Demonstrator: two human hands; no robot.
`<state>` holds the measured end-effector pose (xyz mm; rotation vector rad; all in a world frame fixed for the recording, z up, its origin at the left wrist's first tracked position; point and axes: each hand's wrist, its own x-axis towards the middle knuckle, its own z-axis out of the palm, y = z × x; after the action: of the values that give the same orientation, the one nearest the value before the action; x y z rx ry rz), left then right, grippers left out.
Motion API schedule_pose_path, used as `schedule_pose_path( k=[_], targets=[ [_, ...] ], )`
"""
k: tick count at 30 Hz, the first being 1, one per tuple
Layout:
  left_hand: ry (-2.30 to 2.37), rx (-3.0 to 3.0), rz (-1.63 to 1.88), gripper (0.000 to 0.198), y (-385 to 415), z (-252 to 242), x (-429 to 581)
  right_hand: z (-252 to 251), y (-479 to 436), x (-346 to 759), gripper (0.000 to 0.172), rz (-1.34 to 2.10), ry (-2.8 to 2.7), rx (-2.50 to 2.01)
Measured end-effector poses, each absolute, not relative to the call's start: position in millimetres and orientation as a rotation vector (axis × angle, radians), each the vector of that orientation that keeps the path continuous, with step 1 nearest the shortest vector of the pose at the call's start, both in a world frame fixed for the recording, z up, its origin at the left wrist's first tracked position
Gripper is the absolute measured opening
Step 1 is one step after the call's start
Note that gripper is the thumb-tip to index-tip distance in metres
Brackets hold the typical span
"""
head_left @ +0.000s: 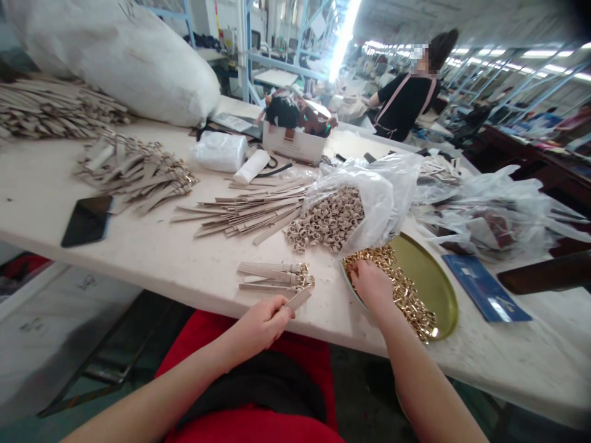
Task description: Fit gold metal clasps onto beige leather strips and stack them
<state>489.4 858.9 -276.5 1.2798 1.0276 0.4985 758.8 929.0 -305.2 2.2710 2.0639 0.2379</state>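
My left hand (268,323) is closed on a beige strap (300,298), pinched near the table's front edge. Just beyond it lie several beige straps (268,277) with gold metal clasps (305,274) at their right ends. My right hand (372,283) reaches into gold metal clasps (406,292) heaped in an olive oval tray (436,289). Its fingertips are down among the clasps, so what they grip is hidden. Behind the tray, small beige loops (330,218) spill from a clear plastic bag (388,191). Loose beige strips (249,212) lie to the left of these loops.
A black phone (87,220) lies at the left, near bundled straps (133,169). A large white sack (138,67) and a filled white box (295,144) stand behind. A blue packet (484,288) and a dark brown bar (545,272) sit at the right. Another person (406,98) works beyond.
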Motion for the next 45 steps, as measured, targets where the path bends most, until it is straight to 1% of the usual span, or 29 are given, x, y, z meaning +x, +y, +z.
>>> schedule_pose_path(
  k=[4,9,13,15,17,18,19,20,22,24,25,26,28,30,33,35,40,42,45],
  targets=[
    [1.066,1.257,0.502,0.021,856.3,-271.5,488.9,-307.0,924.1,758.6,0.016,0.203,2.077,2.318],
    [1.033,1.277,0.478,0.020,852.0,-267.3,492.9,-305.3,936.4,754.7,0.019,0.088,2.019,2.234],
    [1.014,1.311,0.465,0.020,845.9,-268.0,489.3,-301.0,944.2,755.9,0.019,0.078,2.022,2.233],
    [1.025,1.306,0.475,0.021,843.5,-269.0,485.6,-298.1,941.7,760.5,0.020,0.098,2.050,2.274],
    [1.028,1.298,0.488,0.022,842.4,-269.8,483.8,-296.0,935.4,765.0,0.020,0.006,2.154,2.408],
    [1.023,1.293,0.491,0.022,842.3,-269.9,484.1,-295.3,931.2,765.8,0.019,-0.138,2.237,2.511],
    [1.014,1.290,0.491,0.023,842.6,-269.9,485.3,-294.7,926.6,765.0,0.019,-0.381,2.320,2.630],
    [1.004,1.290,0.490,0.023,843.3,-269.6,487.3,-293.9,921.6,762.1,0.018,-0.725,2.369,2.747],
    [0.984,1.296,0.491,0.023,845.3,-268.7,492.8,-291.3,910.9,749.9,0.021,-1.604,2.270,2.882],
    [0.974,1.297,0.493,0.022,848.2,-267.8,498.7,-287.4,900.4,731.2,0.025,-2.458,1.909,2.798],
    [0.973,1.292,0.495,0.022,849.9,-267.9,501.2,-285.5,895.6,720.6,0.027,-2.769,1.711,2.685],
    [0.978,1.285,0.496,0.022,851.7,-268.5,503.3,-284.0,891.5,710.1,0.029,-3.000,1.540,2.552],
    [1.006,1.277,0.502,0.022,855.9,-271.5,506.0,-283.8,885.5,690.7,0.027,-3.270,1.281,2.328],
    [1.053,1.282,0.520,0.022,860.0,-276.6,506.9,-288.2,882.7,675.1,0.021,-3.389,1.113,2.268],
    [1.114,1.305,0.544,0.023,864.8,-285.5,506.2,-300.3,881.5,659.7,0.017,-3.421,1.016,2.340],
    [1.137,1.329,0.544,0.024,866.8,-290.5,505.3,-307.7,879.8,654.3,0.020,-3.382,1.071,2.393],
    [1.171,1.371,0.531,0.023,870.1,-297.1,504.6,-312.5,869.6,648.7,0.030,-3.111,1.445,2.499],
    [1.183,1.371,0.490,0.024,870.7,-297.2,504.4,-311.2,866.2,646.9,0.032,-3.129,1.490,2.453],
    [1.190,1.367,0.435,0.024,870.2,-295.3,503.2,-310.8,864.3,643.5,0.030,-3.246,1.365,2.418]
  ],
)
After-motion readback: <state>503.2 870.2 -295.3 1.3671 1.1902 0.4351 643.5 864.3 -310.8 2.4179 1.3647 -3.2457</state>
